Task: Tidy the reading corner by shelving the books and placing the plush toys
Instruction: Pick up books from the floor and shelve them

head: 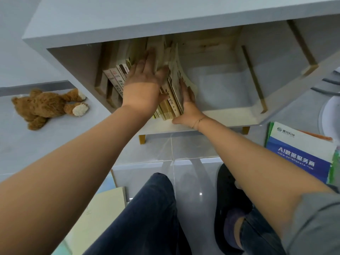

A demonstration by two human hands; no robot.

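Note:
A row of pale, yellowed books (170, 100) stands in the left part of a low white shelf (230, 116). My left hand (145, 78) lies flat with straight fingers on top of the books. My right hand (187, 105) presses flat against the cover of the rightmost book, which leans to the left. A brown teddy bear (46, 105) lies on the floor left of the shelf, apart from both hands.
A blue and white bag or booklet (298, 153) lies on the tiled floor at the right. A pale flat book (103, 205) lies near my left knee. The right part of the shelf compartment holds nothing. A wooden divider (253, 78) stands further right.

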